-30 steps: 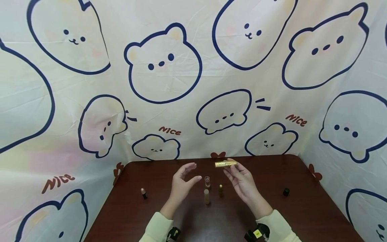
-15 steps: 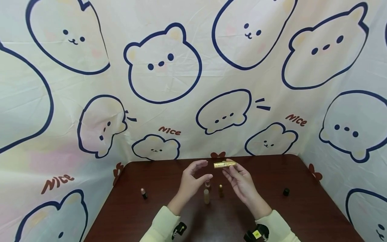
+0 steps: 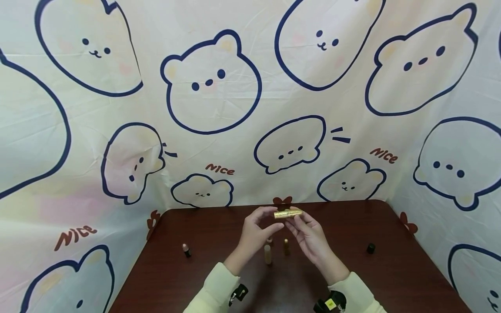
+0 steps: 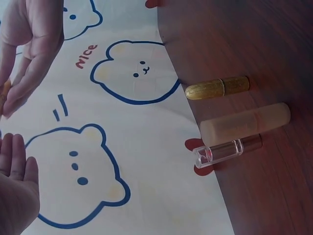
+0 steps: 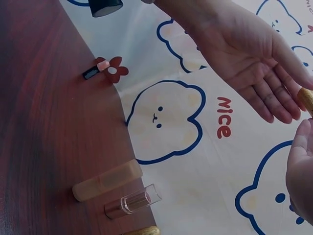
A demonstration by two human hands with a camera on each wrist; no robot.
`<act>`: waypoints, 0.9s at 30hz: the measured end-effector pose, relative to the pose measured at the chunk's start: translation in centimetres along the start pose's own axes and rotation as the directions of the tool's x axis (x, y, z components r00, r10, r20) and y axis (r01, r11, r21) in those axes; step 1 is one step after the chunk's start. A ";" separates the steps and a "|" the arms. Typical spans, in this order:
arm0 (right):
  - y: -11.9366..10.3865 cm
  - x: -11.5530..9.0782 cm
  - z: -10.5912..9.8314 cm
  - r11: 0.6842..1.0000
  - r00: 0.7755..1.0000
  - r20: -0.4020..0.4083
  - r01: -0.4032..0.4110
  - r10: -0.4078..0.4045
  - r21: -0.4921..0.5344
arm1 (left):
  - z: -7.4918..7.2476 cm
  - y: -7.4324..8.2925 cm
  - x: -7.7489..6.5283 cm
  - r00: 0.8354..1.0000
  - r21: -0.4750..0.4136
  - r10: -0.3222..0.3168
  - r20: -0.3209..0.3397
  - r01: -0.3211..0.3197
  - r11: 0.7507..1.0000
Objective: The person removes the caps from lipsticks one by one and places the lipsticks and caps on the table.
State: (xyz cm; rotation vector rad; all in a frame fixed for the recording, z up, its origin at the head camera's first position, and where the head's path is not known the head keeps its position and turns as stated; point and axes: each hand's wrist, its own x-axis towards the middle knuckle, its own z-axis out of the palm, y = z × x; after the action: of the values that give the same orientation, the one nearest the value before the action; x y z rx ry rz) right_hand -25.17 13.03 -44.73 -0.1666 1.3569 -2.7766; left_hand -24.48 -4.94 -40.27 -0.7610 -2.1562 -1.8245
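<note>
A gold lipstick tube [image 3: 287, 214] is held level above the table, pinched between the thumb and fingers of my right hand [image 3: 311, 234]. My left hand [image 3: 256, 232] reaches to the tube's left end, fingers above and thumb below and apart. Whether its fingertips touch the tube is hard to tell. In the right wrist view, the tube [image 5: 307, 100] shows at the right edge between the left hand [image 5: 244, 54] and the right hand [image 5: 301, 176]. The left wrist view shows the left hand [image 4: 17, 181] with extended fingers.
Below the hands stand a second gold lipstick tube [image 4: 217, 88], a frosted beige tube [image 4: 244, 122] and a clear-capped lipstick [image 4: 220, 152]. An uncapped pink lipstick [image 3: 186, 250] with a black base stands left. A black cap [image 3: 370, 248] sits right on the brown table [image 3: 391, 282].
My left hand has moved right, up to the left end of the gold tube. My right hand, with the tube, has shifted slightly left.
</note>
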 end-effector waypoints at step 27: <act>0.3 -0.3 0.4 1.000 1.000 0.017 -0.003 0.003 -0.015 | 0.1 0.1 -0.1 1.000 0.019 -0.010 -0.017 0.010 1.000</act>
State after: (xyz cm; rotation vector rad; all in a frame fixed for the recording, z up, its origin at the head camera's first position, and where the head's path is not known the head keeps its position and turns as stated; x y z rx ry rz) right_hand -24.81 12.55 -44.69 -0.1879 1.3734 -2.7570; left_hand -24.34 -4.81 -40.29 -0.7286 -2.1675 -1.8063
